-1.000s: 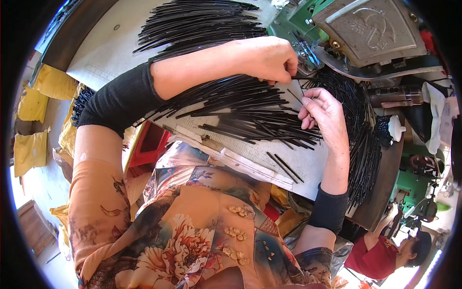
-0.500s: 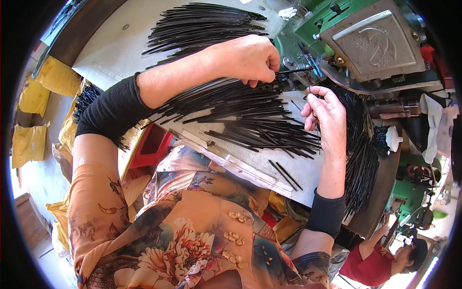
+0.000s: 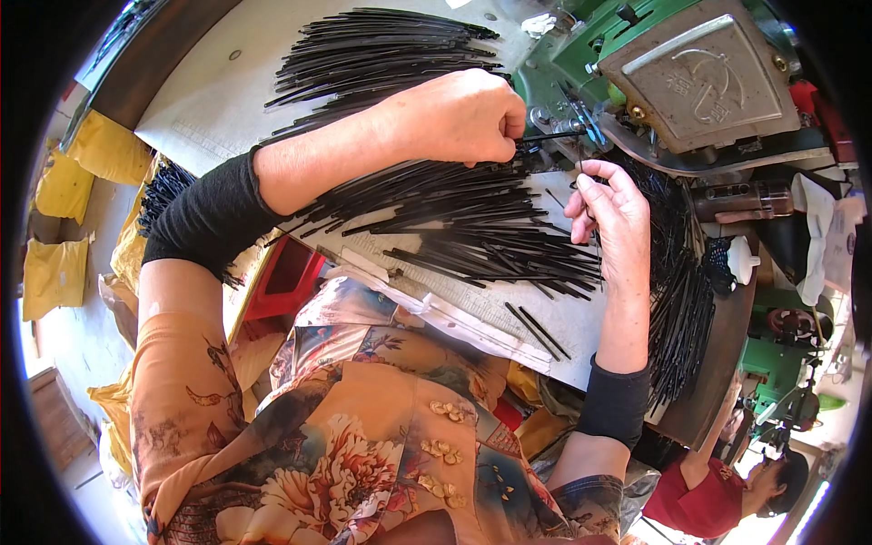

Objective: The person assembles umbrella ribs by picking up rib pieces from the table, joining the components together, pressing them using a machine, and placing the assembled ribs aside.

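Observation:
My left hand (image 3: 477,113) is closed round one end of a thin black strip (image 3: 549,137). The strip's other end reaches a small blue-tipped metal part (image 3: 592,127) of a green machine (image 3: 565,68). Just below that part, my right hand (image 3: 614,218) has thumb and forefinger pinched on a thin dark strand (image 3: 580,167); its other fingers curl loosely. Where the strand leads is too fine to make out. Under my left forearm and wrist lies a spread of black strips (image 3: 454,202), partly hidden by the arm.
Another pile of black strips (image 3: 386,45) lies farther back on the pale table (image 3: 204,95). More strips (image 3: 677,313) heap along its right edge. A grey cover plate (image 3: 704,82) fronts the machine. Yellow sacks (image 3: 59,272) stand at left. At lower right, a person in red (image 3: 699,495) sits near another machine.
Both hands have shifted only slightly, the right one a little leftward. The black strip still points at the blue-tipped part, and both pinches stay closed.

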`<move>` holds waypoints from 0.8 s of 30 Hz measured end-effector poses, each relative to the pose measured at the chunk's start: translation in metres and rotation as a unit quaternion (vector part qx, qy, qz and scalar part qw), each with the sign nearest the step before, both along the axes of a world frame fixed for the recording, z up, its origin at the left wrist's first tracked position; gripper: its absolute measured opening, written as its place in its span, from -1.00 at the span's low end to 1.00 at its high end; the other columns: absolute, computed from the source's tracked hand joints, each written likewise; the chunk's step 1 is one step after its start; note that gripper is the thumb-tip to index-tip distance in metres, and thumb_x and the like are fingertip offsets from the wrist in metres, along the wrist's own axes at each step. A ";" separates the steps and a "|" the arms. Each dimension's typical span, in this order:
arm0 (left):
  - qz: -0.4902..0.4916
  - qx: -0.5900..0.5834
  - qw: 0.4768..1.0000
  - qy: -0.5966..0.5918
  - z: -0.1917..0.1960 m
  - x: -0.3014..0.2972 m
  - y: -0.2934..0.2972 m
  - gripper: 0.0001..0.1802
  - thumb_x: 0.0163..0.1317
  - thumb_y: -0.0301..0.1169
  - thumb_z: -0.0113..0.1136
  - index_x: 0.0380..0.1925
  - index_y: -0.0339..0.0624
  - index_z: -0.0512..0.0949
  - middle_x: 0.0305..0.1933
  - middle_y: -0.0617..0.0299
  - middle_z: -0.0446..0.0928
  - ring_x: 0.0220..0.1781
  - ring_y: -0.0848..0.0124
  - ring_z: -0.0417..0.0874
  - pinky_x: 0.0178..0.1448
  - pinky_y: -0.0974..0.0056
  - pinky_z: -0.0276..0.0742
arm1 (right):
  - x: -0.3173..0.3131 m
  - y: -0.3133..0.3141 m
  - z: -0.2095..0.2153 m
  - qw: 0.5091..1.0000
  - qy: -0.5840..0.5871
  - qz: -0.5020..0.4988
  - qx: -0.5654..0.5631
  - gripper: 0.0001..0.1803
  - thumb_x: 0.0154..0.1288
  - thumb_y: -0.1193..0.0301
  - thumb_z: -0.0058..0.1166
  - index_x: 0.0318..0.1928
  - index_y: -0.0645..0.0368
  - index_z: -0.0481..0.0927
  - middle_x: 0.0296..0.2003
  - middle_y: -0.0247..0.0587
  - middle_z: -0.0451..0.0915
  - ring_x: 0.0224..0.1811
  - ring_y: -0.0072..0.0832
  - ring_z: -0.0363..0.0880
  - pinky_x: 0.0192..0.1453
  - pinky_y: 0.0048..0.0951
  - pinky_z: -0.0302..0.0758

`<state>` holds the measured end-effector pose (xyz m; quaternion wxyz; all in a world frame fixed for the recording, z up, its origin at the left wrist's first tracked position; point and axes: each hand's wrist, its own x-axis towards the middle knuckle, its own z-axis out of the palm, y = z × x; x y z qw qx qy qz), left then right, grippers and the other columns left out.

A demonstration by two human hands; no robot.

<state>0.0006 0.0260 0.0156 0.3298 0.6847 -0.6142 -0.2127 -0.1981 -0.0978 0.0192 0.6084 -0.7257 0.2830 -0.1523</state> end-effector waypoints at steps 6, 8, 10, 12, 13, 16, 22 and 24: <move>0.010 -0.003 1.000 -0.001 0.003 0.000 0.002 -0.81 -0.02 -0.45 0.11 -0.42 -0.36 0.54 -0.56 0.12 0.57 -0.65 0.43 0.58 -0.47 0.35 0.51 | 0.000 0.000 0.000 1.000 0.001 -0.002 -0.003 -0.77 0.28 0.41 -0.03 -0.11 0.28 0.42 -0.55 -0.26 0.51 -0.70 -0.69 0.41 -0.64 -0.73 0.29; 0.011 -0.004 1.000 -0.003 0.002 0.000 0.002 -0.81 -0.02 -0.45 0.11 -0.42 -0.36 0.54 -0.56 0.13 0.57 -0.65 0.43 0.58 -0.48 0.35 0.50 | 0.000 0.000 -0.001 1.000 0.004 -0.003 -0.005 -0.77 0.28 0.40 -0.03 -0.11 0.27 0.42 -0.54 -0.26 0.52 -0.70 -0.69 0.41 -0.64 -0.73 0.29; 0.011 -0.001 1.000 0.001 0.002 0.000 0.002 -0.82 -0.02 -0.45 0.11 -0.42 -0.35 0.54 -0.56 0.13 0.57 -0.65 0.44 0.57 -0.48 0.35 0.51 | 0.000 0.000 0.000 1.000 0.002 -0.003 -0.006 -0.76 0.28 0.40 -0.02 -0.11 0.27 0.42 -0.55 -0.26 0.52 -0.70 -0.69 0.41 -0.64 -0.72 0.29; 0.012 0.001 1.000 0.000 0.002 -0.002 0.002 -0.82 -0.02 -0.45 0.11 -0.42 -0.35 0.54 -0.56 0.12 0.57 -0.65 0.44 0.57 -0.47 0.35 0.51 | 0.001 0.000 0.000 1.000 0.001 -0.005 -0.006 -0.76 0.28 0.39 -0.02 -0.11 0.27 0.42 -0.55 -0.26 0.52 -0.70 -0.69 0.42 -0.64 -0.72 0.29; 0.014 0.003 1.000 0.000 0.003 -0.002 0.002 -0.82 -0.02 -0.45 0.12 -0.42 -0.34 0.55 -0.56 0.12 0.57 -0.65 0.44 0.57 -0.47 0.35 0.51 | 0.001 0.000 0.000 1.000 0.000 -0.006 -0.005 -0.76 0.28 0.39 -0.02 -0.11 0.27 0.42 -0.55 -0.26 0.52 -0.70 -0.69 0.42 -0.64 -0.72 0.29; -0.004 -0.101 0.993 -0.068 -0.006 0.000 0.001 -0.83 -0.03 -0.45 0.12 -0.43 -0.33 0.55 -0.56 0.11 0.57 -0.65 0.44 0.57 -0.47 0.36 0.50 | 0.002 -0.001 -0.001 1.000 -0.012 -0.002 -0.003 -0.75 0.28 0.39 -0.02 -0.11 0.28 0.42 -0.55 -0.25 0.52 -0.69 -0.68 0.42 -0.64 -0.72 0.29; 0.005 -0.014 0.999 0.031 0.009 -0.001 -0.001 -0.81 -0.02 -0.45 0.14 -0.41 -0.35 0.55 -0.58 0.13 0.56 -0.67 0.45 0.55 -0.50 0.36 0.49 | 0.004 -0.004 0.003 1.000 -0.024 -0.007 -0.004 -0.76 0.27 0.39 -0.02 -0.12 0.28 0.43 -0.55 -0.24 0.52 -0.70 -0.67 0.42 -0.64 -0.70 0.32; 0.011 -0.012 1.000 0.023 0.008 0.002 -0.002 -0.81 -0.01 -0.44 0.14 -0.41 -0.36 0.55 -0.58 0.14 0.56 -0.67 0.46 0.55 -0.51 0.36 0.49 | 0.004 -0.004 0.003 1.000 -0.024 -0.009 -0.003 -0.76 0.27 0.39 -0.02 -0.12 0.28 0.43 -0.55 -0.24 0.52 -0.70 -0.67 0.42 -0.64 -0.70 0.32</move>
